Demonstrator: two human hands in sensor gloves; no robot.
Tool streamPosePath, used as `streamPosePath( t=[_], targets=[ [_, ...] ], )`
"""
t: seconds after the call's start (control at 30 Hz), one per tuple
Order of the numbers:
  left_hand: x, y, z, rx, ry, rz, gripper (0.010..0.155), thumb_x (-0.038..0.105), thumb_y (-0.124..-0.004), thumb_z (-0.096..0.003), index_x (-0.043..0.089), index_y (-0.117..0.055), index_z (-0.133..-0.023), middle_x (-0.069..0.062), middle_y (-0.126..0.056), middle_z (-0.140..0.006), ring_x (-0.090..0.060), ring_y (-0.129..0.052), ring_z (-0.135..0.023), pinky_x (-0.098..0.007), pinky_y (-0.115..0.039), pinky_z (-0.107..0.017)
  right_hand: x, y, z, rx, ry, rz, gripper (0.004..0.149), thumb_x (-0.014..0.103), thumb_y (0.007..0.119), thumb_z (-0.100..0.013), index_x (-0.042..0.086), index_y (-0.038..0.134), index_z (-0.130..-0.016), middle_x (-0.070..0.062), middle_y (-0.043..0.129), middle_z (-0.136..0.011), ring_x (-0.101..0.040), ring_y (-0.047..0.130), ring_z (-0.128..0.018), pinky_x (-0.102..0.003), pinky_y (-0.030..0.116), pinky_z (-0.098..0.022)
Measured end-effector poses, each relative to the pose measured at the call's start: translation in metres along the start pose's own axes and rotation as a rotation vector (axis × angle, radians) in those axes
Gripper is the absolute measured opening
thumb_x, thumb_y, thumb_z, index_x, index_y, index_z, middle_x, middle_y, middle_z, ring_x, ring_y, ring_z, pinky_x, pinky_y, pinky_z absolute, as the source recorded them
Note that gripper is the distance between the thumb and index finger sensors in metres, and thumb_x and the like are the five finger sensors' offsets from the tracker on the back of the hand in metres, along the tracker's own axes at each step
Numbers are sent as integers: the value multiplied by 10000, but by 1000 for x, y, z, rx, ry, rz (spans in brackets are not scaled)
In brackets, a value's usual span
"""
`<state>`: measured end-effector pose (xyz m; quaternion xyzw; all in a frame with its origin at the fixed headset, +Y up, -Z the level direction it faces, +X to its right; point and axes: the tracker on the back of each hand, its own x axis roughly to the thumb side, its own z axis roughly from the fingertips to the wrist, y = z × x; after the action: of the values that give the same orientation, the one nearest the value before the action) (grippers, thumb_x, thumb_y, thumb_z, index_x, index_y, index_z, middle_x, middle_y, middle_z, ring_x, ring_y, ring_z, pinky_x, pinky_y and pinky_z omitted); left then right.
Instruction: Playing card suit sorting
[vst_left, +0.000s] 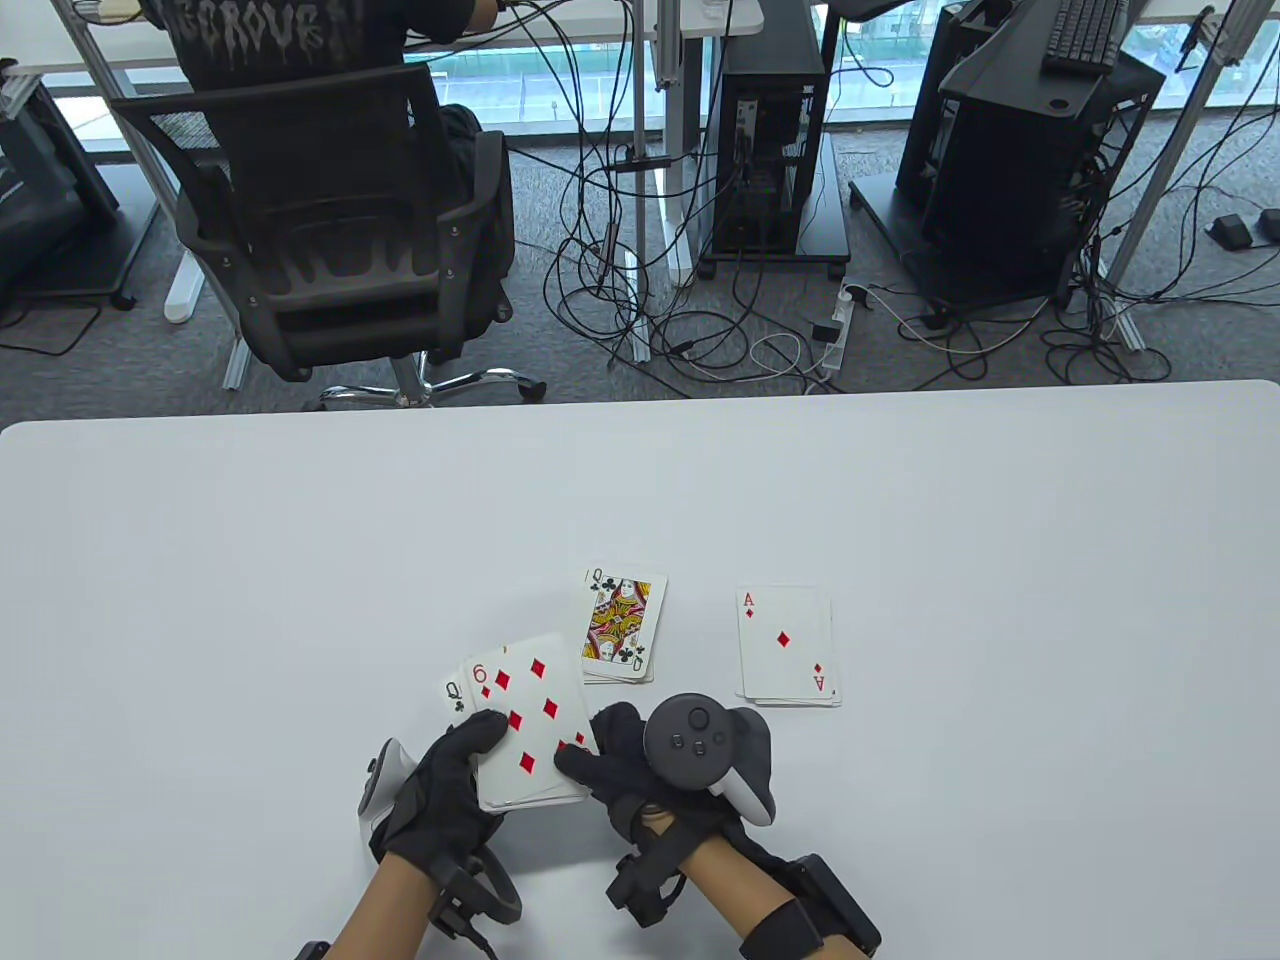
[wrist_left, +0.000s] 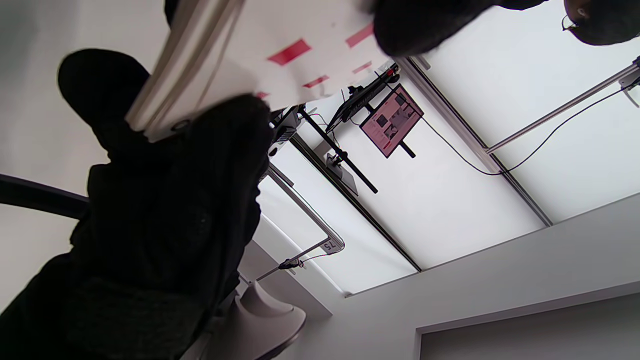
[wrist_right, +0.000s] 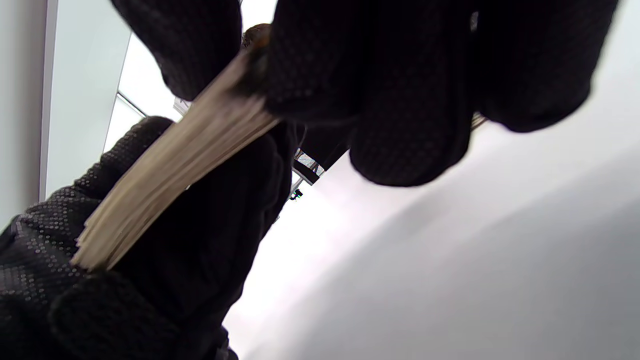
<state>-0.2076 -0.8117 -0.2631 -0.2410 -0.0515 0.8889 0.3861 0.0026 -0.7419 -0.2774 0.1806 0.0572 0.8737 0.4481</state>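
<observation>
Both hands hold the deck low over the white surface (vst_left: 300, 560), two sorted piles beyond it.

The left hand (vst_left: 440, 795) cradles the deck (vst_left: 525, 745) from below, thumb curled over its left edge; a red diamond card lies face up on top, with a queen of clubs (vst_left: 455, 693) fanned out behind. The right hand (vst_left: 625, 765) pinches the top card's lower right corner between curled fingers. Just past the deck sits the clubs pile (vst_left: 622, 625), queen showing; to its right, apart, the diamonds pile (vst_left: 787, 647), ace showing.
</observation>
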Motion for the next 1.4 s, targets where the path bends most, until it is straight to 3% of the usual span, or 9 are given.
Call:
streamPosePath(
  t=[0.1,0.3,0.47,0.63,0.97,1.07,1.2,1.4],
  targets=[
    [0,0,0,-5,-3,-4,598,481,-644,-643,325,-299,-1106,26,-473,-1145,-233,-656,-1022,-392,-667,-728,-4,0,-1,15,2,-48,576,319,728,-513,-183,620,-774,-128,878,-461,-368,948,-380,-570,807,-349],
    [-2,-1,-1,-27,-1,28,609,482,-653,-640,321,-294,-1106,25,-472,-1146,-233,-662,-1021,-395,-670,-727,-4,-7,0,-53,-45,-75,402,229,684,-531,-131,724,-704,-88,919,-365,-305,981,-295,-518,847,-309],
    [-1,-2,-2,-35,-6,8,606,467,-666,-636,327,-306,-1103,32,-482,-1143,-227,-668,-1021,-393,-673,-726,-5,-15,0,-88,-55,-55,385,198,661,-535,-140,752,-697,-94,932,-353,-315,985,-285,-524,846,-303],
    [-2,-1,-2,-30,-8,28,595,461,-656,-638,328,-310,-1102,34,-489,-1141,-223,-677,-1016,-390,-677,-724,-13,-34,-4,-143,-41,20,388,201,663,-533,-137,757,-699,-92,933,-354,-314,986,-286,-523,846,-305],
    [-2,-1,-2,-21,-8,36,592,466,-646,-639,327,-306,-1104,36,-488,-1141,-220,-683,-1015,-388,-677,-724,-60,-97,-10,-319,142,-172,390,202,667,-535,-142,754,-696,-84,931,-348,-303,986,-277,-514,850,-297],
    [-2,-1,-2,-21,-11,39,591,465,-645,-640,329,-305,-1103,36,-489,-1141,-218,-681,-1016,-387,-677,-725,-79,-119,-11,-414,261,-72,392,202,671,-533,-147,757,-690,-81,931,-338,-295,987,-260,-508,854,-284],
    [-1,-1,-2,-19,-13,38,590,466,-644,-641,328,-304,-1103,38,-486,-1142,-217,-681,-1016,-386,-676,-725,-101,-136,-10,-437,426,121,396,198,679,-527,-160,767,-671,-68,930,-304,-272,987,-215,-491,863,-247],
    [-1,-1,-2,-12,-10,38,590,467,-642,-642,329,-301,-1104,38,-486,-1142,-217,-681,-1016,-386,-675,-726,-121,-136,-13,-298,643,392,407,203,691,-524,-170,781,-660,-61,929,-279,-261,982,-174,-477,865,-228]
  ],
)
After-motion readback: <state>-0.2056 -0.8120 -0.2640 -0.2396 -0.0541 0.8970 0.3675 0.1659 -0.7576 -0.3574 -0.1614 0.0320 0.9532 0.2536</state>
